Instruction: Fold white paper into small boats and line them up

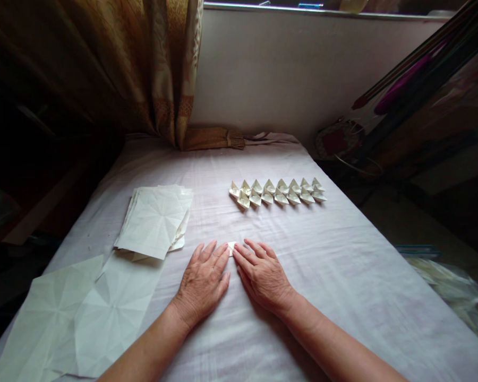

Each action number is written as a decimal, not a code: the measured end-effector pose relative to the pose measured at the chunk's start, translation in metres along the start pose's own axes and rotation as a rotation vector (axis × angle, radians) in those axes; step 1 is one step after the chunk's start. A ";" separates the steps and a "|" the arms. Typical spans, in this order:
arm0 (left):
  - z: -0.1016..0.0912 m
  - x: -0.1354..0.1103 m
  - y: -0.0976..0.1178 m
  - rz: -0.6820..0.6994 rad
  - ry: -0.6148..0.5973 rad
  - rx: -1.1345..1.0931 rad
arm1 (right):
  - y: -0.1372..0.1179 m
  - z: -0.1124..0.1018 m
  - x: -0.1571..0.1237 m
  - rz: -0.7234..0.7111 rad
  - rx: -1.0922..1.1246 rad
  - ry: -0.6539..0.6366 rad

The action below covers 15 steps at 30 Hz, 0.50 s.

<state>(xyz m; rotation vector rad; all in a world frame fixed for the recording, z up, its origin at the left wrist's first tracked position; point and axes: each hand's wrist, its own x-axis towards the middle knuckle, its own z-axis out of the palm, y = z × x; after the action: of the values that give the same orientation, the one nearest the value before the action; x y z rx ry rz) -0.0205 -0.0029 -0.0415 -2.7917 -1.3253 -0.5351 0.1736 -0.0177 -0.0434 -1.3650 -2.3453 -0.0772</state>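
A small folded piece of white paper (231,248) lies flat on the cloth-covered table, between my fingertips. My left hand (205,278) rests palm down with its fingers stretched out, the index fingertip at the paper's left edge. From the other side, my right hand (265,273) lies flat too, its fingertips touching the paper's right edge. Both hands partly cover the paper, so its full shape is hidden. Beyond them stand several small folded paper boats (282,192) in two rows.
A stack of creased white paper sheets (155,220) lies left of my hands. Nearer to me, more creased sheets (113,313) overlap beside my left forearm. A gold curtain (167,79) hangs at the back left, its tie with a fringe (236,139) lying on the table's far edge.
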 end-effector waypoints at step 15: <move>-0.017 0.006 -0.029 0.242 -0.154 0.054 | 0.030 -0.010 0.012 -0.322 -0.056 -0.123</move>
<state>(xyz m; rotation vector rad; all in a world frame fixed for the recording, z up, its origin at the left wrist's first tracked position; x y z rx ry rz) -0.0440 0.0175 -0.0273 -2.9398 -0.9825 -0.2769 0.1970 0.0046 -0.0343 -1.0295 -2.6667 -0.1584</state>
